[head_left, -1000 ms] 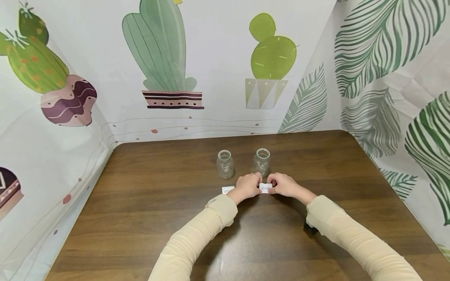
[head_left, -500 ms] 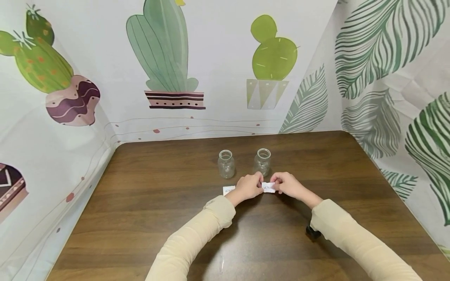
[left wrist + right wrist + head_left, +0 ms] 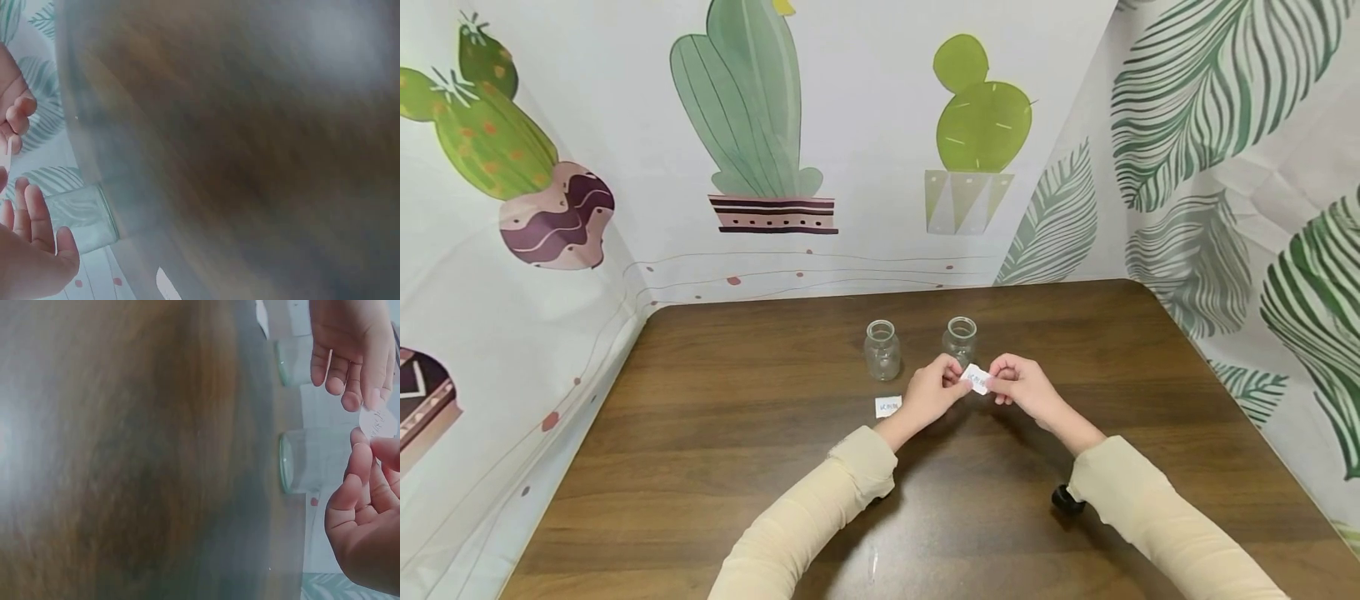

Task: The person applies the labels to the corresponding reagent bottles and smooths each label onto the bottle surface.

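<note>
A small white paper label (image 3: 976,378) with handwriting is stretched between my two hands. My left hand (image 3: 929,390) pinches its left edge between thumb and finger, and my right hand (image 3: 1027,387) pinches the right edge. In the right wrist view the label (image 3: 379,422) shows its written face between both hands. Just behind them stands a clear glass jar (image 3: 960,335), its lower part partly covered by the fingers. A second glass jar (image 3: 882,353) stands to its left, open at the top. In front of that jar a second written label (image 3: 887,406) lies flat, near my left wrist.
The brown wooden table (image 3: 722,417) spreads around the hands. A printed cloth wall (image 3: 865,125) with cactus and leaf pictures stands along its back edge and sides. A small black object (image 3: 1067,500) shows beside my right sleeve.
Both hands have lifted the label slightly up from beside the right jar and tilted it. My left arm shifted, so the other label on the table now shows more fully.
</note>
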The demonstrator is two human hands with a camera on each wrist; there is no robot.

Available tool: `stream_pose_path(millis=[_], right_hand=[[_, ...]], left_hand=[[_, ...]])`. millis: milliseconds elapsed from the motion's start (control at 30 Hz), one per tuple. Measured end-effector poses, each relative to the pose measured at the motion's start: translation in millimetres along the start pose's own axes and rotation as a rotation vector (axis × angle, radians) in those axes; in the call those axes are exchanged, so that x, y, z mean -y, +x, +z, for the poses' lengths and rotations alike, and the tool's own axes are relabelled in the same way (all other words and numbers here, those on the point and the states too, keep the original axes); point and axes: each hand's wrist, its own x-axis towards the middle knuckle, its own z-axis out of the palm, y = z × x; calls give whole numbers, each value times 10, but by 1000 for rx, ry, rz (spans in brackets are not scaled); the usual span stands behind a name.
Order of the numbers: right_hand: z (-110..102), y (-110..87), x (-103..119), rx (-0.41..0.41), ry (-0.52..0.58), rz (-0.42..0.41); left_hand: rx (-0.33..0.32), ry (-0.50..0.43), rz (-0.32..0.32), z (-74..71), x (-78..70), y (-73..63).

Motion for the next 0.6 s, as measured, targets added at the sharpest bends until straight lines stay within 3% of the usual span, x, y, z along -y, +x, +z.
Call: stream_pose_path(millis=[333, 600], right_hand=[[32, -55, -4, -6, 228, 88], [104, -87, 4, 4, 408, 94]], left_hand=[[-77, -117, 1, 27, -32, -63], [-114, -165, 3, 76, -32, -98]])
